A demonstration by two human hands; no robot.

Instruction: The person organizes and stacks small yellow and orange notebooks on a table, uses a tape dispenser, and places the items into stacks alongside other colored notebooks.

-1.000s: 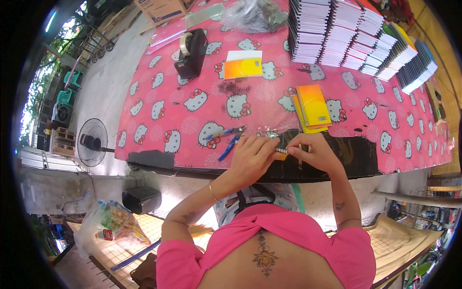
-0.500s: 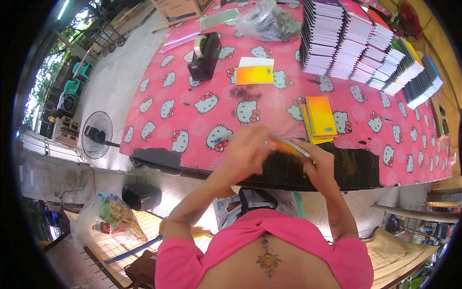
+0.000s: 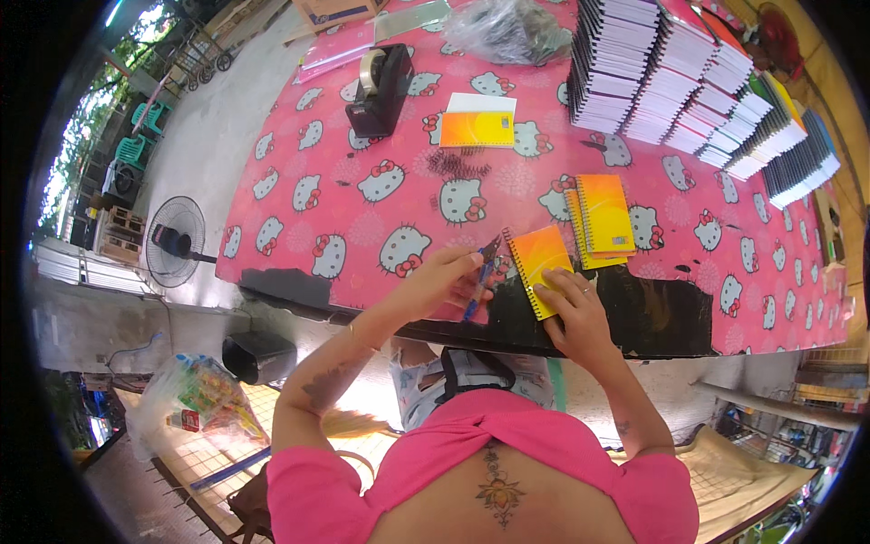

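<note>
My left hand (image 3: 444,279) grips blue-handled pliers (image 3: 477,295), their dark jaws pointing away from me beside the wire coil of a small spiral notebook (image 3: 542,250). That notebook, with an orange and yellow cover, lies at the table's near edge. My right hand (image 3: 577,313) rests on its lower part, fingers laid flat over the cover. Just right of it, similar notebooks (image 3: 605,214) lie stacked and slightly offset. Farther off, another orange and yellow notebook (image 3: 476,130) lies sideways, partly over a white sheet or pad (image 3: 483,102).
A pink patterned cover (image 3: 362,231) spreads over the table, with dark surface bared along the near edge. A black tape dispenser (image 3: 381,95) stands far left. Tall stacks of spiral notebooks (image 3: 613,77) fill the far right. Crumpled clear plastic (image 3: 507,34) lies at the back.
The notebook that was held tilted in my right hand now lies on the table under that hand. My left hand has moved left and nearer, and the pliers show more clearly.
</note>
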